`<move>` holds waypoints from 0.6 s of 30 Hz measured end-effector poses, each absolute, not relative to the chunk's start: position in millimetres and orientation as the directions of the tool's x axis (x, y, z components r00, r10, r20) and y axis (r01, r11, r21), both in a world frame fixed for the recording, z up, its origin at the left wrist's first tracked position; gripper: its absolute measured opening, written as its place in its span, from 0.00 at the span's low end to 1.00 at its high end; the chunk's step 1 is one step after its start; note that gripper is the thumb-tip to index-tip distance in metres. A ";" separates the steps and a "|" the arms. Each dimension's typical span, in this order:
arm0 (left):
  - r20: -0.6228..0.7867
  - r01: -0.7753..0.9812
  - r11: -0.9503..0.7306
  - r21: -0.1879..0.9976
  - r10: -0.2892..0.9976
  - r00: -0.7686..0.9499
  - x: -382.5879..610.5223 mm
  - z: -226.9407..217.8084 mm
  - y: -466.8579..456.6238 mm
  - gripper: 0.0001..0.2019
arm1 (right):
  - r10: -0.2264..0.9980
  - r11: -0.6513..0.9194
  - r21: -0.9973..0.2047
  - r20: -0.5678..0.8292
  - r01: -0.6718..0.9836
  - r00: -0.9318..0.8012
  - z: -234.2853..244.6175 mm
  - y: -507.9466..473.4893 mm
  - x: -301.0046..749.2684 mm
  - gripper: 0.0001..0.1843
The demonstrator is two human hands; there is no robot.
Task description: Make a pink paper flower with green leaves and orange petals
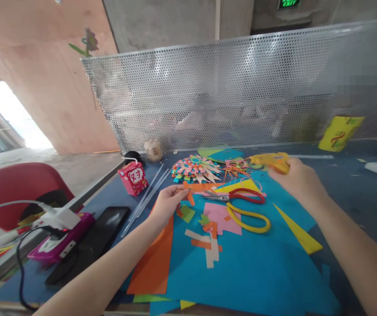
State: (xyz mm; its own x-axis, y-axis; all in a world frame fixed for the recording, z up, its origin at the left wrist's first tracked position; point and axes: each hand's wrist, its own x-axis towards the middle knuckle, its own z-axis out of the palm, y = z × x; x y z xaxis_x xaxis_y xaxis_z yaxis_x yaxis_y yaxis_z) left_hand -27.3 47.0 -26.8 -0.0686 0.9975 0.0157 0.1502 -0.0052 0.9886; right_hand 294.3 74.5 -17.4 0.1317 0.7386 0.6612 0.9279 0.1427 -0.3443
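Note:
My left hand (166, 202) is closed in a pinch on a small orange strip (191, 198), held above the coloured sheets. In my right hand (295, 177) is a yellow glue gun (272, 160), its nozzle pointing left toward a pile of thin orange shreds (237, 169). Scissors (228, 198) with one red and one yellow handle lie between my hands. Behind them sits a multicoloured fringed flower (195, 168). A blue sheet (241, 276) carries a pink piece (219, 212), green scraps (187, 213) and pale strips (210, 258). An orange sheet (152, 272) lies under my left forearm.
Clear glue sticks (147, 195), a red drink box (134, 179), a black phone (109, 224) and a purple power strip (84, 221) with cables are on the left. A perforated metal screen (208, 87) borders the table's back; a yellow packet (341, 134) stands at the right.

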 end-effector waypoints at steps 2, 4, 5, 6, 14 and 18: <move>-0.004 0.095 0.012 0.995 0.996 -0.086 -25.4 -30.2 40.0 0.18 | 0.727 0.203 -0.304 0.683 0.931 0.064 -16.5 64.9 263.4 0.14; -0.020 0.060 0.027 0.998 0.995 -0.101 -22.9 -33.0 36.6 0.17 | 0.715 0.283 -0.255 0.698 0.924 -0.026 -19.8 53.8 236.1 0.16; -0.027 0.050 0.033 0.998 0.994 -0.104 -21.7 -34.1 35.8 0.16 | 0.703 0.316 -0.234 0.709 0.920 -0.062 -22.2 48.3 225.5 0.16; -0.033 0.043 0.038 0.998 0.994 -0.107 -20.4 -34.8 35.3 0.15 | 0.680 0.365 -0.191 0.724 0.911 -0.121 -24.6 43.2 217.4 0.15; -0.091 0.003 0.092 0.996 0.991 -0.093 -16.3 -35.7 32.5 0.13 | 0.378 0.512 0.244 0.797 0.824 -0.471 -32.3 28.3 208.5 0.08; -0.112 -0.013 0.112 0.994 0.991 -0.076 -17.9 -36.3 32.8 0.11 | 0.389 0.499 0.260 0.785 0.827 -0.482 -33.8 26.7 208.3 0.07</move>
